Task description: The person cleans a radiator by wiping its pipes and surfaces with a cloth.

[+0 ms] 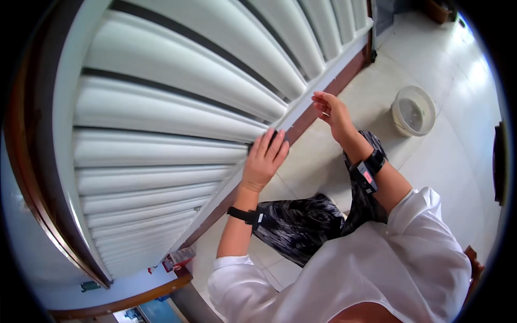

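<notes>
A white slatted panel (167, 148) fills the left and top of the view, with a pale rail along its lower edge. My left hand (264, 160) is closed over a dark object (274, 138) at that rail, near the ends of the slats. The object is mostly hidden under my fingers. To the right, my right hand (332, 114) is raised beside the rail, fingers apart and slightly curled, with nothing in it. Both of my wrists wear black straps.
A round translucent bucket (413, 111) stands on the pale tiled floor (458, 156) at the right. My bent knees in dark patterned trousers are below the rail. A red box (179, 258) lies near the panel's lower end.
</notes>
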